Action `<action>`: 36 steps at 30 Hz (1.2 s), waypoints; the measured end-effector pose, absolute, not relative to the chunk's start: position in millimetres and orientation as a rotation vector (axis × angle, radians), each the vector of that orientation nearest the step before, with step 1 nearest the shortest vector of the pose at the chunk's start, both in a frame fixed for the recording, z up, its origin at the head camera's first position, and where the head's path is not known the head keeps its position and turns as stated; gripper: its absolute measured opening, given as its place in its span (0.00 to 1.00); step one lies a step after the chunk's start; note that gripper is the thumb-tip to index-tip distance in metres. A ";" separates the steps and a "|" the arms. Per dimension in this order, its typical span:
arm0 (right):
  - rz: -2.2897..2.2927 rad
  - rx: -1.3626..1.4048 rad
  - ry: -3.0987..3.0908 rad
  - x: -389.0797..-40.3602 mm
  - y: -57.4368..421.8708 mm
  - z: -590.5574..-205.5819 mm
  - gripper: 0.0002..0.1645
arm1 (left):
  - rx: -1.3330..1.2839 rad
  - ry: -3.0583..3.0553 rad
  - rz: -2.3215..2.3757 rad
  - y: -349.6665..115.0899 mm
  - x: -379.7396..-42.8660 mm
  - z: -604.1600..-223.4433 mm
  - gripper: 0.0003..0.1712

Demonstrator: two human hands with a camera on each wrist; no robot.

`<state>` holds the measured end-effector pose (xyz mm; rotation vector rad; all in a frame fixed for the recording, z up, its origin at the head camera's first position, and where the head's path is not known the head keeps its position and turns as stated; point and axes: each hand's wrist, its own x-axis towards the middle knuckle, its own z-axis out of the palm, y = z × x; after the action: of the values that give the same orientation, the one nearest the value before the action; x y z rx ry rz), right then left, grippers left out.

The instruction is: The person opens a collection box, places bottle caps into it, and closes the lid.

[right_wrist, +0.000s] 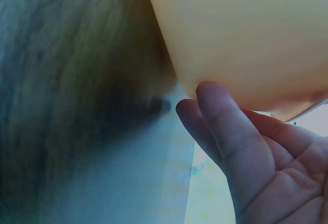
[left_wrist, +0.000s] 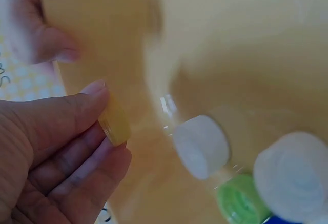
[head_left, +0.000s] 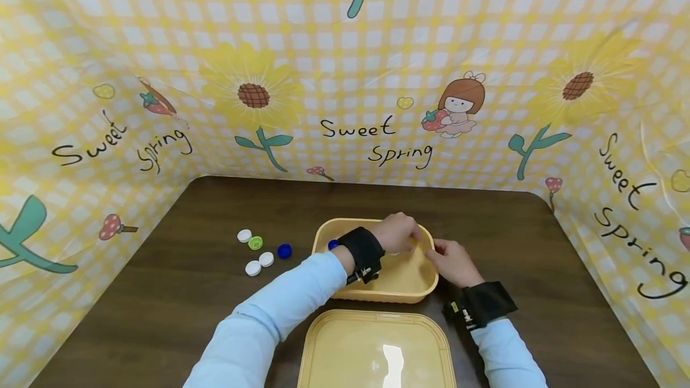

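My left hand (head_left: 396, 233) reaches into a yellow plastic bin (head_left: 412, 283), near its right wall. Between thumb and fingers it pinches a yellow bottle cap (left_wrist: 117, 121), plain in the left wrist view. Beside that hand, inside the bin, lie a white cap (left_wrist: 202, 147), a green cap (left_wrist: 240, 201) and a larger whitish cap (left_wrist: 294, 178). A blue cap (head_left: 333, 245) shows at the bin's left side, partly behind my sleeve. My right hand (head_left: 455, 261) grips the bin's right rim, its thumb lapping over the edge.
On the dark wooden table (head_left: 178, 292), left of the bin, several loose caps lie: white (head_left: 253, 267), green (head_left: 256, 243) and blue (head_left: 284, 250). A flat yellow tray or lid (head_left: 350, 352) is in front of the bin. Checked cloth (head_left: 356, 70) walls the table's back and sides.
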<state>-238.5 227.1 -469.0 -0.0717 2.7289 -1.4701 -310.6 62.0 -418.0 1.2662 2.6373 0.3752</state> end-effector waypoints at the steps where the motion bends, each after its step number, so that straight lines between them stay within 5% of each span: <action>1: -1.476 -0.078 2.730 -238.8 227.2 -469.6 0.16 | 1.261 2.636 0.367 63.2 -311.7 -420.6 0.15; 20: -1.470 -0.115 2.773 -239.5 227.6 -469.8 0.14 | 1.401 2.638 0.254 74.6 -319.7 -449.8 0.06; 28: -1.460 -0.109 2.774 -240.0 227.2 -470.3 0.15 | 1.473 2.659 0.175 73.6 -317.5 -453.1 0.18; 36: -1.468 -0.117 2.742 -238.6 227.9 -468.8 0.16 | 1.441 2.686 0.162 73.1 -314.1 -452.4 0.17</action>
<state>-238.6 227.9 -468.8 -0.1166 2.7421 -1.4675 -314.1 73.1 -452.4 1.4406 2.6860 0.1622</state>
